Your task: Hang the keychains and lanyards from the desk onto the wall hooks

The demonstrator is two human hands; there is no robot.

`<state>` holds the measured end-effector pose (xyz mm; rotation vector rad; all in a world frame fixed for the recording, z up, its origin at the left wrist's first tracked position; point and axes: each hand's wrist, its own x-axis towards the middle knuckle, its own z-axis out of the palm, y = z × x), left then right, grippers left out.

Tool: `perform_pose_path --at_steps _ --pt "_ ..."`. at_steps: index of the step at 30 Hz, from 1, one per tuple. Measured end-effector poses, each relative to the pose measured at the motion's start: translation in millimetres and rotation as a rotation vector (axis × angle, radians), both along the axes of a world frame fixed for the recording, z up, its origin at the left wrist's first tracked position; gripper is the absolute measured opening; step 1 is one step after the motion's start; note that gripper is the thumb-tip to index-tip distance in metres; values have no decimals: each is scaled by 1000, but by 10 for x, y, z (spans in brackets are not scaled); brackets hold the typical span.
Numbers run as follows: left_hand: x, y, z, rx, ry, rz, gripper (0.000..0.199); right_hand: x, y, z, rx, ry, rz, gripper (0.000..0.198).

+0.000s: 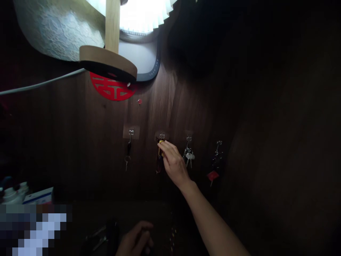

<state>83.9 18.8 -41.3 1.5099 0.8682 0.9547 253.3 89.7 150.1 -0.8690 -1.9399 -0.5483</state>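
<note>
Head view: hook (162, 135) suspends yellow item (161, 142), presumably for easy reach; right hand (174, 164) touches it, grip closure indeterminable; left hand (136, 239), six o'clock, loosely parted.

right fingers (172, 147) at yellow item (160, 150)

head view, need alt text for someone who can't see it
A person's right hand is at a yellow item by the second from left of four hooks on a dark panel. Keys hang just to its right; the left hand is low in dim light. Above are a lit lamp and a red decoration.
</note>
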Motion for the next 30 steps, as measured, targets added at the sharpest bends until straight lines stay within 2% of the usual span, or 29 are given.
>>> perform_pose_path --at_steps 4,8,15,19,30 --pt "3 2 -4 16 19 2 49 -67 24 40 -18 6 -83 46" --pt "5 6 5 36 46 -10 45 -125 25 -23 -37 22 -151 42" --pt "-6 -15 35 35 80 -4 42 -155 -40 -269 -56 143 -154 38" --pt "-3 -33 28 49 104 -15 45 -123 -153 -443 -96 127 -149 40" --pt "-29 -141 219 68 133 29 35 138 -671 -926 -262 90 -166 37"
